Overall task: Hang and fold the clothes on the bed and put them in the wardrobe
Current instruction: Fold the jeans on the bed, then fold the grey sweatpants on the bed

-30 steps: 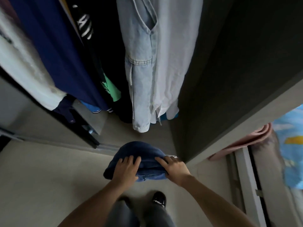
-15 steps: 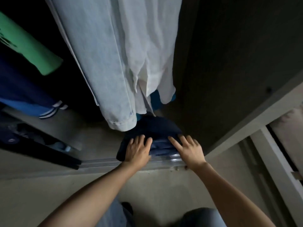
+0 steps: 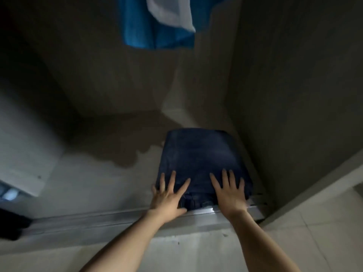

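A folded pair of dark blue jeans (image 3: 202, 158) lies flat on the wardrobe floor (image 3: 110, 173), close to the right inner wall. My left hand (image 3: 169, 197) rests on its near left corner with fingers spread and straight. My right hand (image 3: 229, 193) presses flat on its near right part, fingers straight too. Both hands lie just past the metal sliding-door track (image 3: 117, 222).
A bright blue garment (image 3: 153, 26) and a white one (image 3: 170, 12) hang above at the top. The dark wardrobe side panel (image 3: 294, 95) stands on the right. A white box-like shape (image 3: 25, 154) sits at the left. Pale tiled floor (image 3: 196, 252) lies in front.
The folded jeans went from held in the air to lying on the wardrobe floor. My view dropped lower, and both hands now lie flat on the jeans.
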Tool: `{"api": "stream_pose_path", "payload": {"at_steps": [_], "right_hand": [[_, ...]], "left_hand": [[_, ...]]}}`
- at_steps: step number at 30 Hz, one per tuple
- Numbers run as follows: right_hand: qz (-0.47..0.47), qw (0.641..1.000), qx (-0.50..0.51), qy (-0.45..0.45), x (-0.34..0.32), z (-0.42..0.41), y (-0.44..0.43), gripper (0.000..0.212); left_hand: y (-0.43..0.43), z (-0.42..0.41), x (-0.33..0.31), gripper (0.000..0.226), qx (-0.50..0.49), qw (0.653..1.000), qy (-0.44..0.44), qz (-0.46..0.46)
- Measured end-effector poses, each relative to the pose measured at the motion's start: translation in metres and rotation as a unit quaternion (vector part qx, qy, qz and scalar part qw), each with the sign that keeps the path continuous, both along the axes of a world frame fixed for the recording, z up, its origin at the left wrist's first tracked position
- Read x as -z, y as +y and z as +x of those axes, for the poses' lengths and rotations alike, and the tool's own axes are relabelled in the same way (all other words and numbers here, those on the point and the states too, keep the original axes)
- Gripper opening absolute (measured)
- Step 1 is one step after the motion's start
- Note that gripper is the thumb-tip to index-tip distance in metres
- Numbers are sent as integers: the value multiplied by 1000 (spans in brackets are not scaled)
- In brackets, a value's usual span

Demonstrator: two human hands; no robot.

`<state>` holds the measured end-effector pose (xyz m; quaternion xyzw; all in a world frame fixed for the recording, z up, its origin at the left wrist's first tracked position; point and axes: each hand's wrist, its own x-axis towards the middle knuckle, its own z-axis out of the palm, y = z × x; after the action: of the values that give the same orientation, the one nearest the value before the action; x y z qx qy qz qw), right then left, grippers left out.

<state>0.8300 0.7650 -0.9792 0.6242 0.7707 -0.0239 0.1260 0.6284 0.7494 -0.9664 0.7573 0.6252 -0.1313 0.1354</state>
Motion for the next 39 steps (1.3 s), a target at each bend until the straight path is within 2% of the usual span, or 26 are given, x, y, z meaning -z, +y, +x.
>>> {"api": "stream_pose_path", "payload": {"at_steps": [5, 9, 16, 17, 20, 24, 27, 30, 33, 36, 39], "right_hand": [[-17, 999, -42, 10, 0, 13, 5, 87], [-16, 998, -53, 19, 3, 18, 31, 86], [-32, 999, 6, 32, 5, 26, 110, 78], [-38, 999, 17, 29, 7, 26, 122, 80], [-44, 997, 46, 41, 12, 27, 162, 85], [-24, 996, 55, 60, 19, 28, 204, 76], [-27, 998, 56, 27, 16, 24, 220, 79], [-40, 997, 70, 4, 11, 15, 216, 92], [7, 994, 87, 64, 17, 8, 187, 90], [20, 988, 92, 125, 20, 12, 146, 87], [-5, 991, 80, 104, -1, 24, 118, 86]], "left_hand": [[-1, 10, 31, 95, -18, 1000, -16, 3], [25, 13, 51, 100, -43, 999, -27, -16], [104, 29, 43, 91, -53, 998, -20, -33], [114, 32, 42, 93, -50, 998, -21, -32], [155, 41, 36, 122, -55, 998, -28, -17], [205, 44, 44, 94, -81, 996, -32, -22], [217, 45, 45, 93, -80, 996, -21, -25], [220, 42, 37, 91, -76, 995, -32, -52], [218, 35, 26, 89, -79, 992, -70, -65], [194, 34, 23, 86, -83, 993, -81, 18], [157, 37, 21, 86, -100, 989, -95, 49]]}}
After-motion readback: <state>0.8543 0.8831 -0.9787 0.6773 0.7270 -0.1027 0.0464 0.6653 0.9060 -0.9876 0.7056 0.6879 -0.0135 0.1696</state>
